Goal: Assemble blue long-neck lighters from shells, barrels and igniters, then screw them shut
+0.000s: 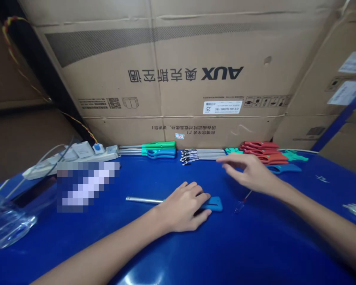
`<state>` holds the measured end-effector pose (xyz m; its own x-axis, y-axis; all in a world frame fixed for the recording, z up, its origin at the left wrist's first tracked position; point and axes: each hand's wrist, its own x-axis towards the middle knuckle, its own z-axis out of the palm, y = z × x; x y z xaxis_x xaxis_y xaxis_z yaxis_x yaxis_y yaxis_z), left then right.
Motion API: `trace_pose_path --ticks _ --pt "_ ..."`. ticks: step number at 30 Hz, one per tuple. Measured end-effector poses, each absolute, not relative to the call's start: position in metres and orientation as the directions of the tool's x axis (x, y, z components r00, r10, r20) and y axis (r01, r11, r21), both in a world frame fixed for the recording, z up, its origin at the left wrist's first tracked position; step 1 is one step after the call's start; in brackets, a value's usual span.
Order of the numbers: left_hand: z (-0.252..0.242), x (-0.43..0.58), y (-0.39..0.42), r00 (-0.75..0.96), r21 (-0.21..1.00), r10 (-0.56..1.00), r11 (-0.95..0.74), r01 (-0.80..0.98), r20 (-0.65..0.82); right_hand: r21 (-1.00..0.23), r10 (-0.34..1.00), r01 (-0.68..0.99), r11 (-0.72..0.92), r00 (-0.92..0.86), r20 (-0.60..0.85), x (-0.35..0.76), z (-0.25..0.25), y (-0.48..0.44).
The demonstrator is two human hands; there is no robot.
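Lighter body (215,204) in blue plastic lies flat near the middle of the blue tabletop (255,245), with a thin metal tube (142,200) sticking out of it to the left. The left hand (185,206) lies palm-down over it, fingers bent across the plastic and holding it against the surface, so only the right end of the blue part shows.

The right hand (250,172) hovers just beyond, open and empty, fingers stretched toward a bundle of metal tubes (203,154) at the back edge. A fine wire with a red tip (241,202) lies on the tabletop just below that wrist.

Further back, beside the bundle, sit loose handle shells – red ones (264,152), green ones (296,156) and a blue one (284,169). To the left of the bundle lie two finished lighters (158,149), green over blue, then a white power strip (77,156). A clear plastic bag (6,221) sits at the near left. Large cardboard boxes (195,71) stand behind everything.
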<state>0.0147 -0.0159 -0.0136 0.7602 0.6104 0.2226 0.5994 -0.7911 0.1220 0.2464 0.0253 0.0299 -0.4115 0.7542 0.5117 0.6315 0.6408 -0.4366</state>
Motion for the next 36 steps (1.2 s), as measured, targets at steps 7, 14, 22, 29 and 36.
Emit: trace_pose_path --ticks 7,14,22,29,36 --pt "-0.016 0.011 -0.006 0.754 0.149 0.616 -0.788 0.598 0.23 -0.713 0.844 0.505 0.487 -0.481 0.235 0.242 0.002 0.013" --pt "-0.019 0.01 0.0 0.748 0.164 0.621 -0.783 0.6 0.233 -0.55 0.681 0.452 0.703 -0.651 0.336 0.24 -0.002 0.002" --pt "-0.018 0.01 0.0 0.754 0.162 0.618 -0.786 0.597 0.224 -0.442 0.658 0.5 0.745 -0.661 0.361 0.24 -0.009 0.002" --pt "-0.019 0.01 0.0 0.761 0.153 0.613 -0.79 0.593 0.215 -0.378 0.615 0.489 0.786 -0.682 0.396 0.24 -0.012 0.002" --pt "-0.017 0.01 -0.001 0.759 0.142 0.622 -0.783 0.606 0.194 -0.362 0.616 0.505 0.784 -0.709 0.344 0.24 -0.01 -0.001"
